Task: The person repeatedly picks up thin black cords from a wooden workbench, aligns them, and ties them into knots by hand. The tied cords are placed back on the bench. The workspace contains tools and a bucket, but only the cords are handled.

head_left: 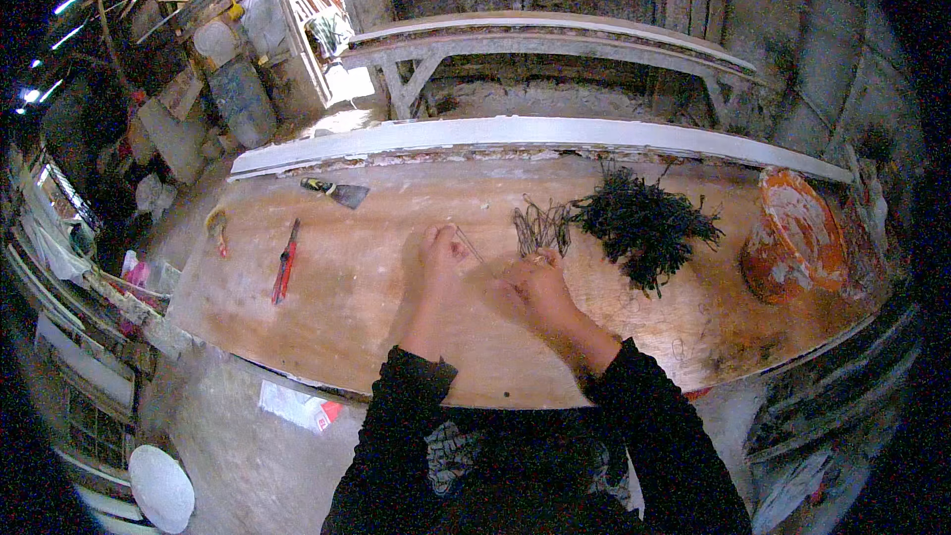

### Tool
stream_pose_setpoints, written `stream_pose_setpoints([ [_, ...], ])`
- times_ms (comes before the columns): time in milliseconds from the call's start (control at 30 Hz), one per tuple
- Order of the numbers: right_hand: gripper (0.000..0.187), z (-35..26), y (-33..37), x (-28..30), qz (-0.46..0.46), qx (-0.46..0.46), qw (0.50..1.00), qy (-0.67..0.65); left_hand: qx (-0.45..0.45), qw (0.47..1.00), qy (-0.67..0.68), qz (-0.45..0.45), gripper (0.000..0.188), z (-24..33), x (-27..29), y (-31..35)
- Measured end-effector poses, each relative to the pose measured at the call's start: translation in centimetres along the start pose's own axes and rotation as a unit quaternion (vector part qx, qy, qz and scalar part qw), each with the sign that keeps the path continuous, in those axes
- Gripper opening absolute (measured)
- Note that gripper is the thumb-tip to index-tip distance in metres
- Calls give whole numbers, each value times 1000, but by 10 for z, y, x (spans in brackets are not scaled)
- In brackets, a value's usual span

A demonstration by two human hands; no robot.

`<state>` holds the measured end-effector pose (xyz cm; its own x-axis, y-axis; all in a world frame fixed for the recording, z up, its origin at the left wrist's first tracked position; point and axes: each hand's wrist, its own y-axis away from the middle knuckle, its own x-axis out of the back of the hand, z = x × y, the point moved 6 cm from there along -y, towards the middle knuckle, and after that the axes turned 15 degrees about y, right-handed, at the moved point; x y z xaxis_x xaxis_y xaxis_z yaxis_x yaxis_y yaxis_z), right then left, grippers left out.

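Observation:
My left hand (pixel 442 251) pinches one end of a thin wire (pixel 469 246) above a worn wooden worktop (pixel 376 327). My right hand (pixel 536 282) is closed on the other part of that wire, right beside a small bunch of bent wire loops (pixel 541 225). A dark tangled heap of thin wire pieces (pixel 646 223) lies just right of the loops. Both forearms wear black sleeves.
A putty knife (pixel 339 192), a red-handled tool (pixel 285 263) and a small yellowish tool (pixel 217 228) lie on the left of the worktop. An orange paint-stained bucket (pixel 792 238) sits tipped at the right end. A long white moulding (pixel 535 132) runs along the far edge; a bench (pixel 555 40) stands behind.

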<state>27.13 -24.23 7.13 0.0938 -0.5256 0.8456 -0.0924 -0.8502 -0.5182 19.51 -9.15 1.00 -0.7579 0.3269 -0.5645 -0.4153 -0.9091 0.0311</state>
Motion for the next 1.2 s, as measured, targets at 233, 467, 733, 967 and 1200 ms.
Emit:
stream_pose_setpoints([
  [233, 21, -25, 1, -13, -15, 56, 996, 60, 12, 1000, 4, 20, 8, -17, 15, -11],
  [467, 23, -29, 9, -4, 32, 76, 997, 0, -106, 966, -206, -119, 7, -27, 34, -31],
  [733, 17, -29, 18, -22, -50, 41, 998, -28, 155, 949, 257, -101, 11, -24, -9, 4],
  [967, 18, -18, 18, -49, -122, -7, 984, -130, -14, 983, -133, -128, 11, -49, 43, -33],
  [1200, 14, -31, 18, -25, -47, 105, 951, -289, 247, 965, 48, 74, 12, -32, -8, 44],
])
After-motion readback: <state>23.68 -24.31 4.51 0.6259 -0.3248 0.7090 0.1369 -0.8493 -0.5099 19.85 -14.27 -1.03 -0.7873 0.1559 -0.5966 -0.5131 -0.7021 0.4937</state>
